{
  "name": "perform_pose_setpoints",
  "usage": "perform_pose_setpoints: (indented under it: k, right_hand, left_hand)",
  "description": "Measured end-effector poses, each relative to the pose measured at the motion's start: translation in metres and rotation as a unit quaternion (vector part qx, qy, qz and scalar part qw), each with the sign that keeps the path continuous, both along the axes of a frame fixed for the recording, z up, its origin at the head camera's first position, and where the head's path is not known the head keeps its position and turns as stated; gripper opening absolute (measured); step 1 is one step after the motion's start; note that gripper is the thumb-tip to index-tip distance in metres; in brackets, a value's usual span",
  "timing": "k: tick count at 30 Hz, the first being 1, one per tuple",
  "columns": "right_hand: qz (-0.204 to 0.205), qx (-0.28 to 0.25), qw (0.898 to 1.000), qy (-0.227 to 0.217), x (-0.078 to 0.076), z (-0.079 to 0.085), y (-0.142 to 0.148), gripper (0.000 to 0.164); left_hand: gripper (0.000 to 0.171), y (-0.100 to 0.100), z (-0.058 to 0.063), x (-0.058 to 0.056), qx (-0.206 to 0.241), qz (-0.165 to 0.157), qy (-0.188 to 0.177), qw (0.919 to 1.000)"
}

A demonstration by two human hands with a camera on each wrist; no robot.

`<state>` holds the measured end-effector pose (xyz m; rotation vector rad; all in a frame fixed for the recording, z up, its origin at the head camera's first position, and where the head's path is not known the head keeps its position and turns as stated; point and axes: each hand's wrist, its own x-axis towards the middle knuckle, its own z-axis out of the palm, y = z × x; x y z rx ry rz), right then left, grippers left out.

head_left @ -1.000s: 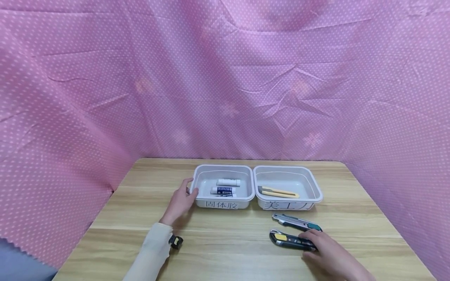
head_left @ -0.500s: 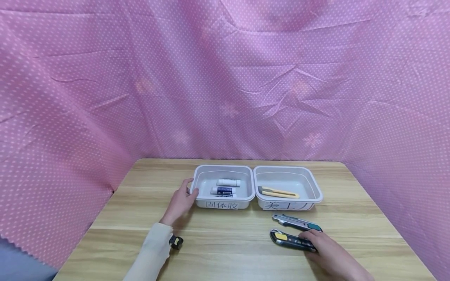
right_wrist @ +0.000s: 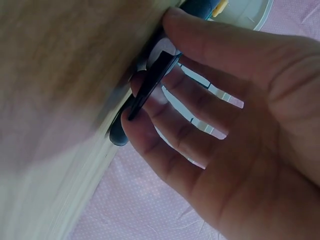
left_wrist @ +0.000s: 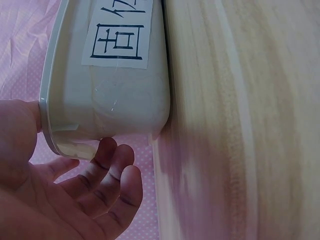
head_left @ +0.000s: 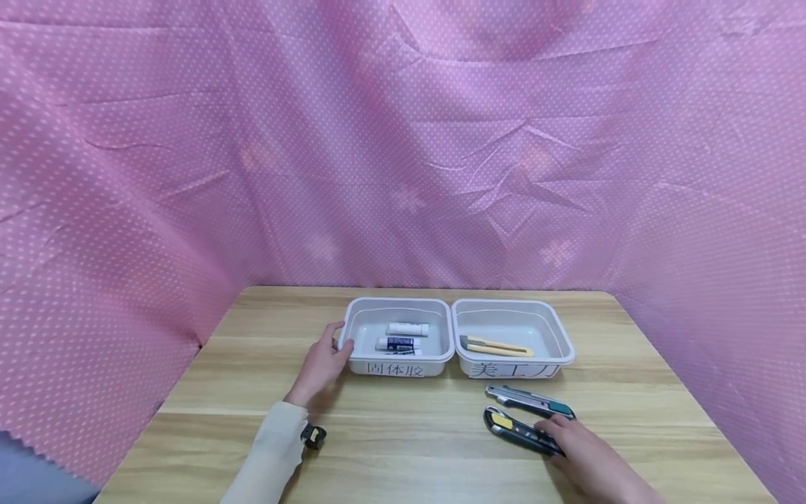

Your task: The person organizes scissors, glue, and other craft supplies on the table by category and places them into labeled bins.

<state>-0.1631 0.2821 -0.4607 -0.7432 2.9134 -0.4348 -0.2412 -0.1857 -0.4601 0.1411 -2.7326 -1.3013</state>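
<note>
My left hand (head_left: pixel 321 365) holds the left corner of a white plastic tub (head_left: pixel 398 368). In the left wrist view the thumb goes over the tub's rim and the fingers (left_wrist: pixel 116 172) curl outside below it. My right hand (head_left: pixel 590 456) grips the rear of a black utility knife (head_left: pixel 521 432) with a yellow patch, between thumb and fingers (right_wrist: pixel 150 130). Just beyond it lies a silver and green utility knife (head_left: pixel 530 402), its rear end beside the right fingertips. Inside the left tub are several glue sticks (head_left: pixel 399 343), white and dark blue.
A second white tub (head_left: pixel 513 368) stands against the first on its right. A yellow utility knife (head_left: pixel 496 346) lies in it. Both tubs bear labels with Chinese characters. Pink dotted cloth (head_left: pixel 403 175) hangs around the wooden table (head_left: pixel 403 448).
My right hand has closed on the black utility knife. The knife's front end has turned slightly away from me. The left hand stays on its tub; the view has shifted a little.
</note>
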Motion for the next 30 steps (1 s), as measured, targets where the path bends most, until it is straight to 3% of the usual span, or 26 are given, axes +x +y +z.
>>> perform_pose_setpoints:
  k: [9, 17, 24, 30]
  right_hand:
    - [0.034, 0.008, 0.998, 0.046, 0.004, -0.001, 0.003, 0.039]
    - [0.053, 0.001, 0.998, 0.045, 0.003, -0.001, 0.005, 0.038]
    - [0.069, -0.02, 0.989, 0.132, 0.007, 0.008, 0.004, 0.045]
    - [0.06, -0.031, 0.987, 0.149, 0.002, 0.016, 0.003, 0.046]
  left_hand:
    - [0.055, 0.0, -0.001, 0.0, 0.004, -0.002, 0.0, 1.0]
    - [0.055, -0.001, -0.002, 0.0, 0.004, -0.001, -0.001, 1.0]
    - [0.055, -0.001, -0.002, 0.0, 0.002, -0.001, 0.0, 1.0]
    - [0.056, -0.001, -0.003, 0.0, 0.004, -0.002, -0.002, 1.0]
